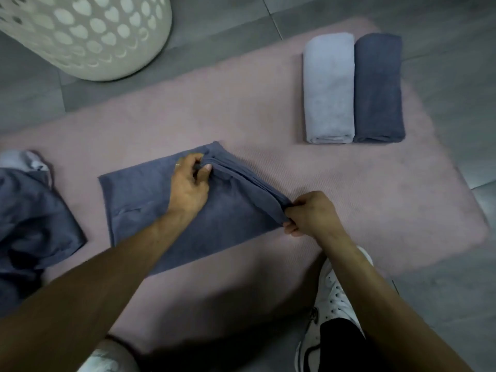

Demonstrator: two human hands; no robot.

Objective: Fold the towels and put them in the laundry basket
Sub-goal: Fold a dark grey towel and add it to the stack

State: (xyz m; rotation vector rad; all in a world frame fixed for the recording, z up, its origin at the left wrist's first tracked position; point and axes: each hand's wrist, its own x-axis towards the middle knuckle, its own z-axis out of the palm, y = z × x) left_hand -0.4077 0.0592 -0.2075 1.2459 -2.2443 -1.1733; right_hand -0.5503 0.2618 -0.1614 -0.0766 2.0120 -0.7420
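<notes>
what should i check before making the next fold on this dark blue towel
1. Left hand pinches the towel's doubled edge: ok.
2. Right hand grips the near corner: ok.
3. Dark blue towel lies flat on the pink mat: ok.
4. Edge layers aligned: cannot tell.
5. Mat free toward the folded light towel and folded dark towel: ok.
6. Room inside the laundry basket: cannot tell.
</notes>
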